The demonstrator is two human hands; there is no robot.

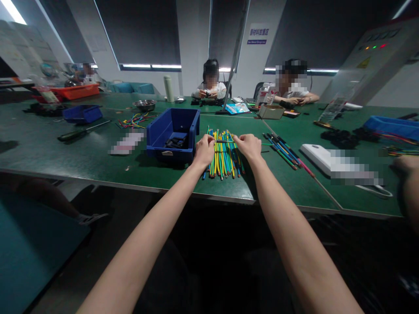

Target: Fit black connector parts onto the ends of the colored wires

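Note:
A pile of short coloured wires, blue, yellow and green, lies on the green table straight ahead. My left hand and my right hand hover over the pile, both closed in a pinch. Between them runs a thin dark piece, one end in each hand; I cannot make out whether it is a wire or a tie. A blue plastic bin with black parts inside stands just left of my left hand.
A second bunch of wires lies to the right, then a white flat device. Left are a screwdriver, a small blue tray and loose wires. Two people sit across the table; someone's arm shows at the right edge.

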